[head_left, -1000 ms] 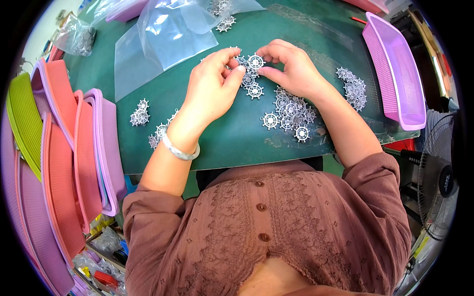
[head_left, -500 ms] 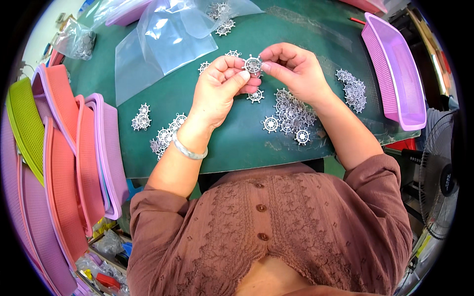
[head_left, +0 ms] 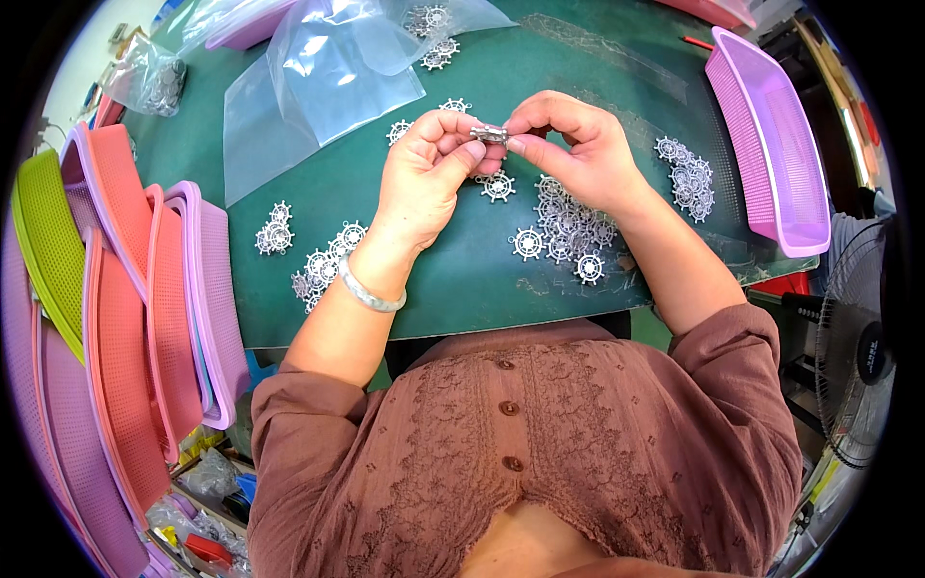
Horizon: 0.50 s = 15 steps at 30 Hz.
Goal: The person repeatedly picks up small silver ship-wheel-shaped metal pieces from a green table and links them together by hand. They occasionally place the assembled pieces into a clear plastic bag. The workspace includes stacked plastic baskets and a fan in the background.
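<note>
Between my two hands is a small silver ship's-wheel charm (head_left: 490, 135), turned nearly edge-on above the green table mat. My left hand (head_left: 432, 166) pinches it between thumb and fingers. From the other side, my right hand (head_left: 570, 144) grips its edge with thumb and forefinger. A single wheel charm (head_left: 497, 186) lies just below the fingertips. Close to my right wrist is a heap of wheel charms (head_left: 570, 220). Another cluster of charms (head_left: 326, 265) rests beside my left forearm, with a smaller group (head_left: 275, 231) farther left.
Clear plastic bags (head_left: 328, 106) cover the far left of the green table (head_left: 443, 279). A purple basket (head_left: 771, 144) stands at the right edge, near more charms (head_left: 686, 178). Stacked coloured baskets (head_left: 125, 318) crowd the left side. A fan (head_left: 858, 347) is at lower right.
The wheel charm has tilted from facing me to almost edge-on. My right hand has dropped slightly with it; both hands keep their pinch.
</note>
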Each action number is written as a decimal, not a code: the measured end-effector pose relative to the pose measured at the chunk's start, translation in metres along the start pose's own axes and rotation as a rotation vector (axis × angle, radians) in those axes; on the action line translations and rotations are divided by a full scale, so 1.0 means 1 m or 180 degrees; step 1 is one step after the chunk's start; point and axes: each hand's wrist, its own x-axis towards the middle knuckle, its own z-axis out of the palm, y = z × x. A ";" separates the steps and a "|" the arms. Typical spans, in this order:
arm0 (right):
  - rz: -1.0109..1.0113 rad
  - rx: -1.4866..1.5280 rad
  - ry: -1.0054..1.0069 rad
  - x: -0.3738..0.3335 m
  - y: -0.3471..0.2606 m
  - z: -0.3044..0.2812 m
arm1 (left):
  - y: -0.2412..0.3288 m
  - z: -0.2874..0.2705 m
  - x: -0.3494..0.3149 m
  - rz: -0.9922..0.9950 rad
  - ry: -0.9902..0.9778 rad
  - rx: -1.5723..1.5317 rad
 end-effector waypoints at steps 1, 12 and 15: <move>-0.0025 -0.0018 -0.0008 0.000 0.000 0.000 | 0.000 0.000 0.000 0.0025 -0.0002 0.0025; -0.0080 -0.0077 -0.0031 0.000 -0.002 0.000 | 0.001 0.001 0.000 0.0224 -0.0020 0.0231; -0.0084 -0.0078 -0.0043 0.001 -0.003 0.000 | 0.000 0.001 0.000 0.0236 -0.0025 0.0219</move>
